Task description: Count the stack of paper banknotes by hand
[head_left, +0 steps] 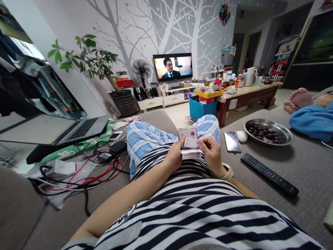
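A stack of pale purple banknotes (187,133) is held over my lap, its lower part folded down toward my belly. My left hand (174,154) grips the stack from the left, the thumb lying along its side. At the right edge of the notes, my right hand (212,154) pinches a banknote (191,142) between thumb and fingers. Several more note ends hang fanned below. The left fingers behind the stack are mostly hidden.
Right on the sofa lie a phone (232,141), a white mouse (241,136), a remote control (269,174) and a metal bowl (287,137) of dark round fruit. Another person's bare feet (300,99) rest beyond. Tangled cables (104,170) and a laptop (85,129) are left.
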`<state>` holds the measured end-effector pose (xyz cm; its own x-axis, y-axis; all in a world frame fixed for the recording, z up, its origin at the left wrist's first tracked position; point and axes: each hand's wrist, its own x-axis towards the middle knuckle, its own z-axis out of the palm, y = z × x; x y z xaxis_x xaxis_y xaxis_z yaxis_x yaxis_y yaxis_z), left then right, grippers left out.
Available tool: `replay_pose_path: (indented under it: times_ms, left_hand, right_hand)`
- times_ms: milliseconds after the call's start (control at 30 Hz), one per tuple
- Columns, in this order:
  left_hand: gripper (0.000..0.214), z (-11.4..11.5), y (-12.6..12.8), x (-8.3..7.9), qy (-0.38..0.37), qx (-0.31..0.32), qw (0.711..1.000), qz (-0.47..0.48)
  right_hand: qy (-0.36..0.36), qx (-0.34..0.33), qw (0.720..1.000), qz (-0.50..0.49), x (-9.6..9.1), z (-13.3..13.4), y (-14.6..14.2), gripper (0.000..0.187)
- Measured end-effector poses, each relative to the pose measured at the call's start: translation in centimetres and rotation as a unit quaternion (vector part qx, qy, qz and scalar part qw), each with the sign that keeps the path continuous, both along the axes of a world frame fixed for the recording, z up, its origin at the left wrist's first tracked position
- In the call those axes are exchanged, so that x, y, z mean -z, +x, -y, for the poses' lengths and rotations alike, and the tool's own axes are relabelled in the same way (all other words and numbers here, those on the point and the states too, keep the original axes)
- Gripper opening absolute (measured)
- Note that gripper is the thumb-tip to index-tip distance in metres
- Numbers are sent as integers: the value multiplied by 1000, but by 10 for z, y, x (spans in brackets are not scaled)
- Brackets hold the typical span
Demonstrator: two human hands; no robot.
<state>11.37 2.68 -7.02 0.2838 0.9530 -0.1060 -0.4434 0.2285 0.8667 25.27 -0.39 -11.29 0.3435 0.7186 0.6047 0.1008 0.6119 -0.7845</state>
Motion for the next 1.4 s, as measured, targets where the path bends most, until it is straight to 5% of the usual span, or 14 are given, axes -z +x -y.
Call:
replay_pose_path:
  times_ms: [1400]
  left_hand:
    - [31, -1, -2, 1, 2, 26, 1000, 16]
  right_hand:
    - [33, -37, 998, 49, 2, 2, 3, 27]
